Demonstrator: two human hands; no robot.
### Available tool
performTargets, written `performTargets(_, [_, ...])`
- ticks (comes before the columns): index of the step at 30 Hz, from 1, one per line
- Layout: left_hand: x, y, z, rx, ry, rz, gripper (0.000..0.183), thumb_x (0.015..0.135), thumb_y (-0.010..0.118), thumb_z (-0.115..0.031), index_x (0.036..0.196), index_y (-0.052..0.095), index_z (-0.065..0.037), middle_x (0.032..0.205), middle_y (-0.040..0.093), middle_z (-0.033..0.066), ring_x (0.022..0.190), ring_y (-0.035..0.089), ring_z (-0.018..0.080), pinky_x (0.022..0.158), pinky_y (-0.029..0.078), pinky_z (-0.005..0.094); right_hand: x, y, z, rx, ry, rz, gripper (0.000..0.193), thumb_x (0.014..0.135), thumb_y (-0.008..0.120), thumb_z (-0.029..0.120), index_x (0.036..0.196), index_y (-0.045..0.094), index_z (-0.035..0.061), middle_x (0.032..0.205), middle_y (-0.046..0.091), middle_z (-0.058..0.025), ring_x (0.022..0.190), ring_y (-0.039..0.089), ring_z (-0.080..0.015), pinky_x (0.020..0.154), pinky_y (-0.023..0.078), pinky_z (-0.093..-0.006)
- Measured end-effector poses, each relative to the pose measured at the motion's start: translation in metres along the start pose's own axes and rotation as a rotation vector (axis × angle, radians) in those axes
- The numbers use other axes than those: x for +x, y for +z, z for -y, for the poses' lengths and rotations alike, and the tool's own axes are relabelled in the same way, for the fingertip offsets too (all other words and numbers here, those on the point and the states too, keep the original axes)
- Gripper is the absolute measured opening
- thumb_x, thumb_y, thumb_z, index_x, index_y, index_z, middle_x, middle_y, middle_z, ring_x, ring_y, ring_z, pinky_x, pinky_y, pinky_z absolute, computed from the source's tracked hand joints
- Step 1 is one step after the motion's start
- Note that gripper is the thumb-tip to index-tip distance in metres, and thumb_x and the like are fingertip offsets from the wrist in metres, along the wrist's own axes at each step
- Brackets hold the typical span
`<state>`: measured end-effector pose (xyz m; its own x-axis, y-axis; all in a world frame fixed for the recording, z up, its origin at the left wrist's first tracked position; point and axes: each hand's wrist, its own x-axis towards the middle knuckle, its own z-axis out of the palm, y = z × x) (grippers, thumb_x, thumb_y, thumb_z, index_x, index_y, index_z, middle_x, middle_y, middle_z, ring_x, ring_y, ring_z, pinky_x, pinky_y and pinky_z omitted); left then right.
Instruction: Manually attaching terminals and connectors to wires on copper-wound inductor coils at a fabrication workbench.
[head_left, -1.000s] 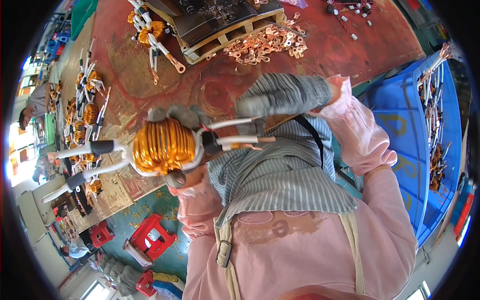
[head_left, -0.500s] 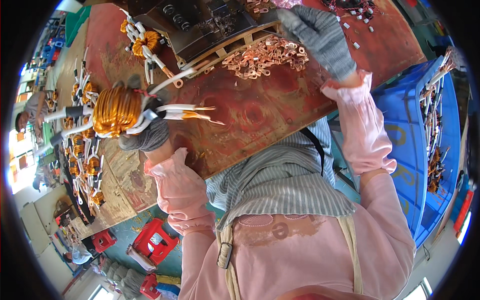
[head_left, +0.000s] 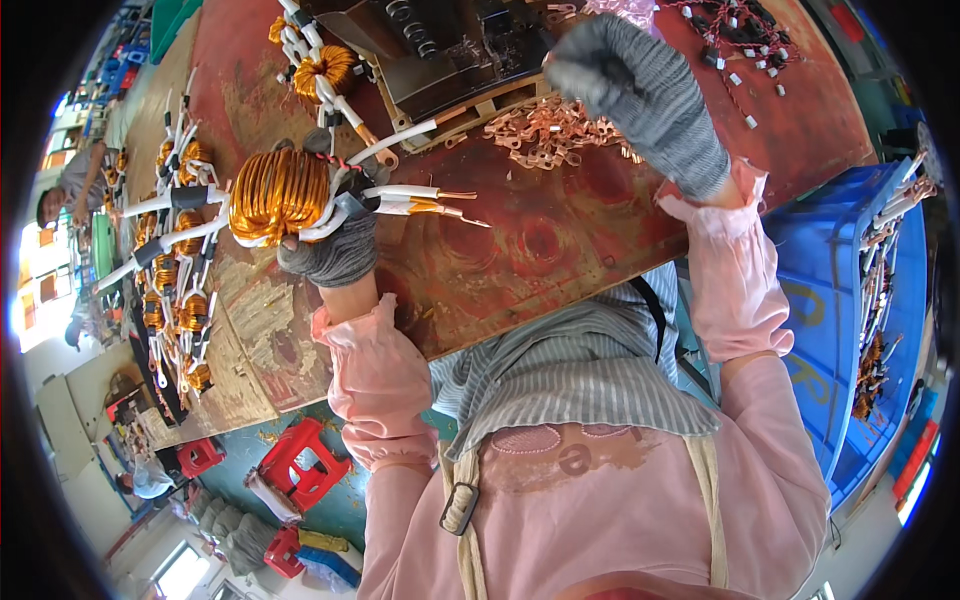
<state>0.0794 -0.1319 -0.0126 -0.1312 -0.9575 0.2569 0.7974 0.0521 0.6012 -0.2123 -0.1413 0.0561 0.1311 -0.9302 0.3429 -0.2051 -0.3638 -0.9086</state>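
My left hand (head_left: 345,252), in a grey knit glove, is closed round a copper-wound toroidal coil (head_left: 278,196) held over the table. White-sleeved leads (head_left: 172,203) stick out to its left; others, with bare copper ends, point right. My right hand (head_left: 655,105), also gloved, hovers at the right edge of a pile of copper cable lugs (head_left: 550,132). Its fingers curl together, and whether something small is between them is hidden. Just beyond the pile stands a dark metal machine (head_left: 455,75) with a coil spring, on a wooden base.
Another coil (head_left: 325,72) lies left of the machine. Several finished-looking coils (head_left: 192,312) line the table's left side. Small white connectors on thin wires (head_left: 735,78) lie at the far right. A blue bin (head_left: 815,290) of leads stands right of the table (head_left: 480,300); a red stool (head_left: 303,465) is lower left.
The whole view has shifted slightly, moving the table and machine rightward. My right fingers have curled in more beside the lugs. The coil stays in my left hand.
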Motion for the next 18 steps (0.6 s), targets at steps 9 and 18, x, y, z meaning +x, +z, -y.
performTargets(9, [-0.001,0.005,0.001,-0.069,-0.033,0.143,0.069,0.056,0.065,-0.038,0.114,0.041,-0.007,0.100,0.052,0.0092,0.086,0.050,0.0269,0.076,0.040,0.0419,-0.006,0.023,0.004,0.398,0.168,0.294,0.020,0.076,0.060,0.015,0.092,0.058,0.0024,0.076,0.058,-0.0038,0.060,0.053,-0.0077,0.055,0.045,-0.0193])
performTargets(18, [-0.001,0.000,-0.001,-0.134,-0.080,0.250,0.064,0.056,0.066,-0.029,0.112,0.043,-0.009,0.103,0.051,0.0080,0.089,0.050,0.0266,0.077,0.041,0.0432,-0.004,0.021,0.011,0.526,0.320,0.396,0.026,0.077,0.058,0.018,0.097,0.057,-0.0002,0.081,0.059,-0.0061,0.066,0.057,-0.0102,0.060,0.047,-0.0215])
